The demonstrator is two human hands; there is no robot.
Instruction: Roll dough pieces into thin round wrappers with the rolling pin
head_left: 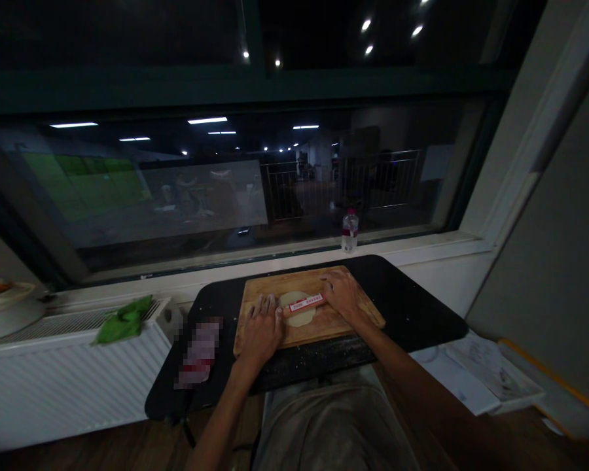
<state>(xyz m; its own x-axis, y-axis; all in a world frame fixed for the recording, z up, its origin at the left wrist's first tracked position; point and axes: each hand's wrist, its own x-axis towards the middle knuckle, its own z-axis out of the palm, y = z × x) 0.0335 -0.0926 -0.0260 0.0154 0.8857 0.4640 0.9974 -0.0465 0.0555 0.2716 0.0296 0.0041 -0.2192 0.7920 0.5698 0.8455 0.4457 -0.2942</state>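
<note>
A small rolling pin (305, 303) with a white and red label lies across a flat, pale round of dough (303, 319). Under them is a wooden board (321, 336). My left hand (264, 327) covers the pin's left end, its fingers reaching forward over the board and its thumb beside the pin. My right hand (342, 293) is on the right end, fingers bent over it. Both ends of the pin are hidden by the hands. Whitish flour shows on the fingers.
The board rests on a black table (412, 307) dusted with white specks. A blurred-out package (199, 353) lies on its left. Behind, a plastic bottle (350, 230) stands on the windowsill. A green cloth (124, 319) drapes over the radiator (78, 379); papers (464, 369) lie at right.
</note>
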